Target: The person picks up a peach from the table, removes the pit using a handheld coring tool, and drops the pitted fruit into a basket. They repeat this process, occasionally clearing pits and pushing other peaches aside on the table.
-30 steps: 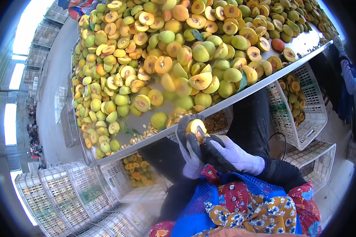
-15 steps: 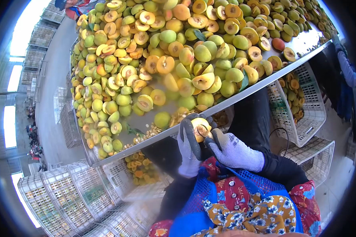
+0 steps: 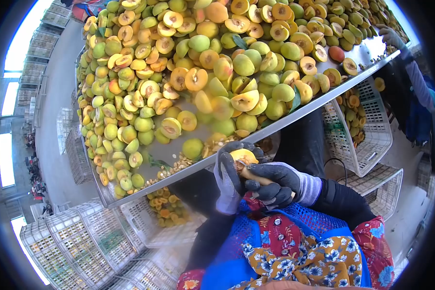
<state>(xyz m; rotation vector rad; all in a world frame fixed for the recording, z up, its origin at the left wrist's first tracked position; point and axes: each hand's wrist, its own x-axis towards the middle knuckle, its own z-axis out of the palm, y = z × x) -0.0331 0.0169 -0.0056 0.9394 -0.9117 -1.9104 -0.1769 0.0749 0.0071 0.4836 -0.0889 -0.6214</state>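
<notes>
My left hand [image 3: 227, 176], in a grey and black glove, cups a yellow fruit half [image 3: 243, 156] just below the edge of the metal table [image 3: 295, 115]. My right hand [image 3: 275, 181], gloved the same way, grips a small tool with a wooden handle [image 3: 256, 177], its tip pressed into the fruit's cut face. Both hands sit close together above my blue mesh apron [image 3: 256, 232].
The table carries a big heap of green and yellow fruit [image 3: 203, 63], whole and halved, with loose pits [image 3: 179, 164] near its edge. White plastic crates [image 3: 372, 140] with fruit halves stand under and beside it. Another person's gloved hand [image 3: 389, 35] reaches in at the far right.
My right hand has turned over and closed round the tool handle, digging into the fruit half. Another person's hand has appeared at the table's far right end.
</notes>
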